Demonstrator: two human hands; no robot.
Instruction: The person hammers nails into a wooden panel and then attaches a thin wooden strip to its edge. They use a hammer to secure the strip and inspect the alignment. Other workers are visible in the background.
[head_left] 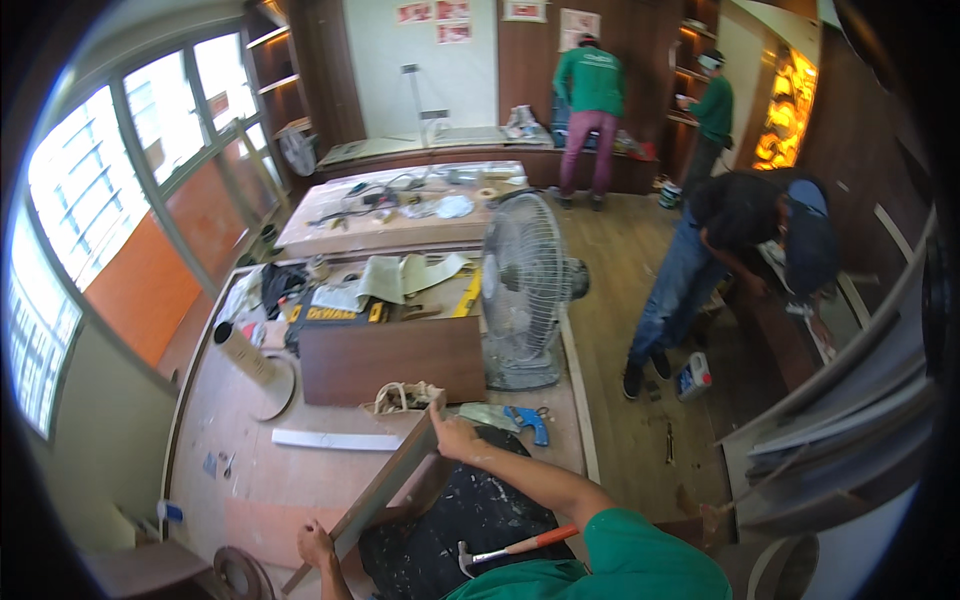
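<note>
A long narrow wooden board (385, 483) slants across the near side of the worktable in front of me. My right hand (457, 438) is closed on its far end, the thumb lying along the edge. My left hand (316, 545) is closed at the board's near end; part of its grip is hidden. Beneath the board lies a black, paint-spotted cloth or mat (480, 490). A claw hammer (520, 546) with an orange-red and wooden handle rests close to my body. Just beyond my right hand are a small cloth bag (402, 398) and a blue-handled tool (528, 424).
A grey fan (525, 275) stands on the table's right side, beside a flat brown panel (392, 360). A cardboard tube (245, 355) and white strip (335, 440) lie leftward. One person (740, 240) bends at the right near a jug (692, 378); two others (592, 85) work farther back.
</note>
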